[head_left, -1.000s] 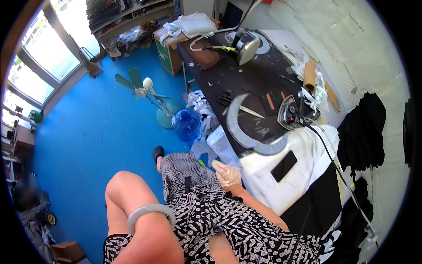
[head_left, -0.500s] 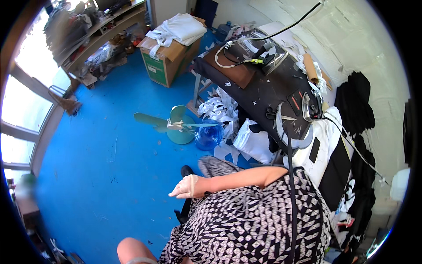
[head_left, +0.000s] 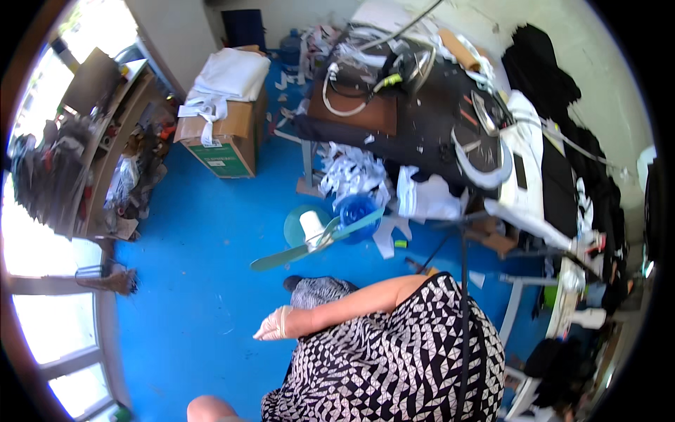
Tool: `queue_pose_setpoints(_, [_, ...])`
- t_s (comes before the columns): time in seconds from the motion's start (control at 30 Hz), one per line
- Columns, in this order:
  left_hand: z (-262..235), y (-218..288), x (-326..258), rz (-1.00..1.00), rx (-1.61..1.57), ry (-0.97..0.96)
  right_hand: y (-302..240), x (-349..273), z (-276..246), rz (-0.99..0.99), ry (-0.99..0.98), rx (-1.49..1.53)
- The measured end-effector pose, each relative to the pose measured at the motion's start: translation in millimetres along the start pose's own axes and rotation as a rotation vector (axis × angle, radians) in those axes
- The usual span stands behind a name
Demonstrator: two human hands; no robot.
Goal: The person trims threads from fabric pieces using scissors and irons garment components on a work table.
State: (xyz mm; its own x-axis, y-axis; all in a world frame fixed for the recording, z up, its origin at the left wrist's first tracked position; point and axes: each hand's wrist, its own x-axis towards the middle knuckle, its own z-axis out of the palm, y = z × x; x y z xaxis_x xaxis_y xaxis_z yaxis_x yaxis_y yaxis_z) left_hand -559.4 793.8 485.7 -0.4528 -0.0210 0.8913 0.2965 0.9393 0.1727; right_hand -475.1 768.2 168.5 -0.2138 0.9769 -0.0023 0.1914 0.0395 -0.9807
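My right forearm crosses in front of a black-and-white patterned garment (head_left: 394, 344). My right hand (head_left: 273, 325), in a thin whitish glove, hangs over the blue floor. Its fingers point left, loosely stretched and close together, and nothing shows in them. Only a bare, rounded part of my left arm (head_left: 211, 409) shows at the lower edge; the left hand is out of view. Nearest beyond the right hand is a standing fan with pale green blades (head_left: 281, 257), on a round green base (head_left: 299, 224). A blue water bottle (head_left: 357, 219) stands beside it.
A dark-covered ironing table (head_left: 422, 130) stands ahead right, with an iron (head_left: 484, 112) and curved pale piece (head_left: 478, 165). White scraps (head_left: 351, 172) lie beneath. A cardboard box (head_left: 228, 141) bears folded white cloth (head_left: 235, 74). Cluttered shelves (head_left: 105, 148) and a broom (head_left: 116, 281) are left.
The view has swung to the right, showing more floor and furniture at the lower right. My right hand appears slightly lower and farther left; the fan blades have turned.
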Motion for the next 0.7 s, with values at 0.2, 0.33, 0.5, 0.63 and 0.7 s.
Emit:
queue_pose_setpoints(0.2, [27, 100, -1, 0.07, -0.067, 0.0, -39, 76, -16, 0.26, 0.023, 0.175])
queue_pose_setpoints(0.33, [51, 185, -13, 0.108, 0.325, 0.076, -40, 134, -17, 0.272, 0.279, 0.137])
queue_pose_setpoints(0.5, [67, 282, -40, 0.035, 1.534, 0.194, -28, 222, -26, 0.267, 0.657, 0.457])
queue_pose_setpoints(0.63, [62, 348, -57, 0.019, 1.994, 0.231, -46, 268, -50, 0.174, 0.849, 0.504])
queue_pose_setpoints(0.7, [54, 380, -68, -0.004, 2.064, 0.225, -37, 279, -67, 0.11, 0.975, 0.44])
